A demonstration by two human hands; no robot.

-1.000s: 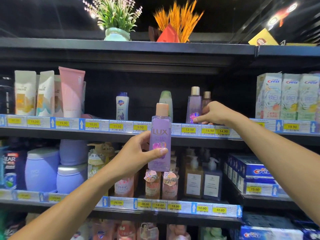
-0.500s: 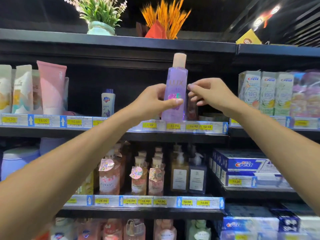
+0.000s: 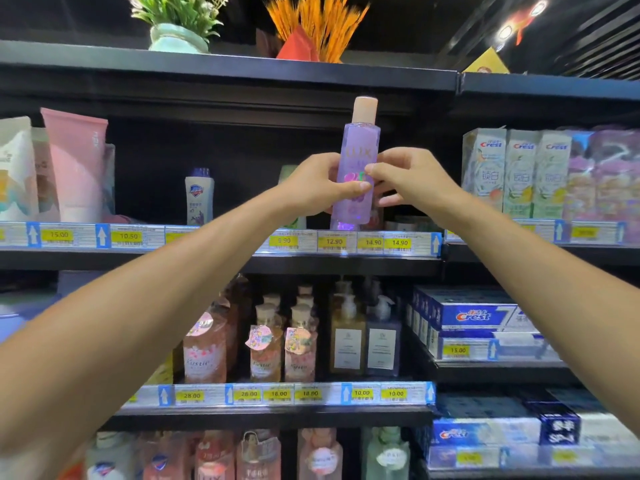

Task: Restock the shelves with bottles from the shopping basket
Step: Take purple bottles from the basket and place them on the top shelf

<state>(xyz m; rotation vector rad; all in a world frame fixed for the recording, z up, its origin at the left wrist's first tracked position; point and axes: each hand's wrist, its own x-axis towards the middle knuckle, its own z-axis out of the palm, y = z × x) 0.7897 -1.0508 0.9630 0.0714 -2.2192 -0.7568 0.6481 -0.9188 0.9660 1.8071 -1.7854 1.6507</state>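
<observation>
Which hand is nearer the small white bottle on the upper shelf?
Left. The left hand, gripping the purple bottle, is right of the white bottle; the right hand is farther right, across the purple bottle.

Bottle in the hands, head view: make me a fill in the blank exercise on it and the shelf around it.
The left hand and right hand both grip a bottle coloured ____.
The price tag just below it reads ____.
The boxes right of it are branded ____.
The pink tube stands to its ____.
Missing: purple; 12.90; Crest; left.
</observation>
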